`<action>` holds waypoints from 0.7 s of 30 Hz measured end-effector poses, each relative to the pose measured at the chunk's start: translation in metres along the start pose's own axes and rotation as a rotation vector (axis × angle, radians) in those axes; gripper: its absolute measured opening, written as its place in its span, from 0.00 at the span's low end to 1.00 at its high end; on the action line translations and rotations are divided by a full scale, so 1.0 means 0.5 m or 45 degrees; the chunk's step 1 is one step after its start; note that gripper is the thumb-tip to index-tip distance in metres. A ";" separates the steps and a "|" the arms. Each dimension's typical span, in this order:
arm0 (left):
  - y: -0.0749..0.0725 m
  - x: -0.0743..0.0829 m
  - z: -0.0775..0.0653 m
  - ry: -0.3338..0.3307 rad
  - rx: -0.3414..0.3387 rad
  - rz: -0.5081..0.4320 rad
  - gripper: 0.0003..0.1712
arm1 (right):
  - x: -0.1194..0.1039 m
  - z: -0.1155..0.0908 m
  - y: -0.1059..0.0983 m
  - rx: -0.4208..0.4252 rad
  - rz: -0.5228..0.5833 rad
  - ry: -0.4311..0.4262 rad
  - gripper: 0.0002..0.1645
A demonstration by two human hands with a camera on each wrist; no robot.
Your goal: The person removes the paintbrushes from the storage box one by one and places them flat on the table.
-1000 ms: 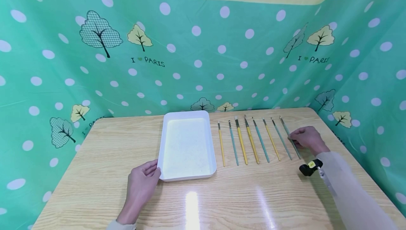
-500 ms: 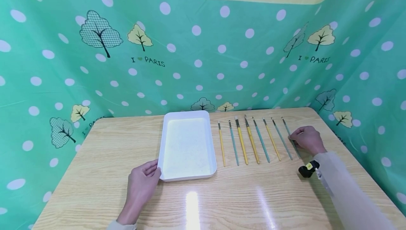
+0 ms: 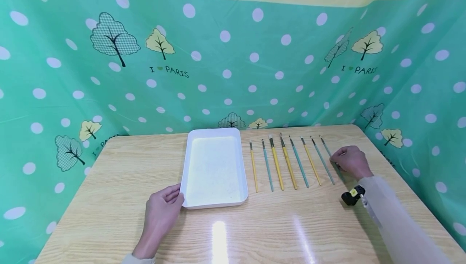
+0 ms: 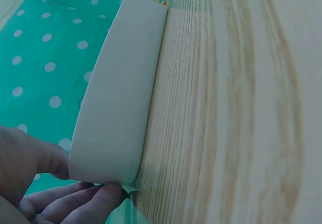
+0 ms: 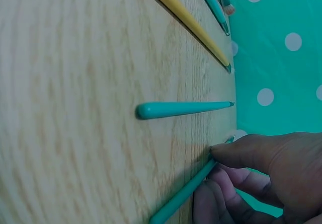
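At the near left corner of a white rectangular tray (image 3: pixel 214 205), my left hand (image 3: pixel 160 215) grips the wall. In the left wrist view the thumb is on one side of the tray's wall (image 4: pixel 118 93) and the curled fingers (image 4: pixel 95 206) on the other. My right hand (image 3: pixel 351 162) pinches a thin teal paintbrush (image 3: pixel 325 146), the rightmost of a row. The right wrist view has thumb and fingers at the mid-handle of this teal paintbrush (image 5: pixel 183 199), whose butt points toward the camera, close over the wood.
Several yellow and teal paintbrushes, among them a thick yellow paintbrush (image 3: pixel 275 161), lie in a spaced row between tray and right hand, bristles away from me. Beyond the wooden table (image 3: pixel 145 159) hangs a green dotted curtain (image 3: pixel 204 62). A small black device (image 3: pixel 352 195) sits at the right wrist.
The bristle end of the pinched teal paintbrush has swung slightly right, then back left, with small shifts of my right hand. My left hand keeps its grip on the tray.
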State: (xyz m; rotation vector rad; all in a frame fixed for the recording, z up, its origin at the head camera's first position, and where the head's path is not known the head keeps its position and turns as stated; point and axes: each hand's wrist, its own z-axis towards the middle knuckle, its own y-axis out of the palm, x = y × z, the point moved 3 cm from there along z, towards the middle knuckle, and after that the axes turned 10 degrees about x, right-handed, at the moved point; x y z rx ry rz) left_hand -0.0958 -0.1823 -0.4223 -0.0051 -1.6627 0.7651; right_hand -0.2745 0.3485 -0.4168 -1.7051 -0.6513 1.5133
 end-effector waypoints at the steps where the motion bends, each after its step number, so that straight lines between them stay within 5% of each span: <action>1: 0.000 0.000 0.000 -0.002 0.002 0.001 0.23 | 0.000 0.000 0.000 0.001 -0.002 0.004 0.16; 12: -0.028 0.018 0.010 0.097 -0.030 0.139 0.28 | -0.018 -0.012 -0.014 0.060 -0.031 -0.066 0.25; 17: -0.052 0.064 0.024 0.240 -0.047 0.325 0.42 | -0.066 -0.039 -0.037 0.235 -0.037 -0.288 0.33; 21: -0.056 0.121 0.034 0.476 -0.037 0.489 0.45 | -0.135 -0.076 -0.056 0.287 -0.078 -0.520 0.41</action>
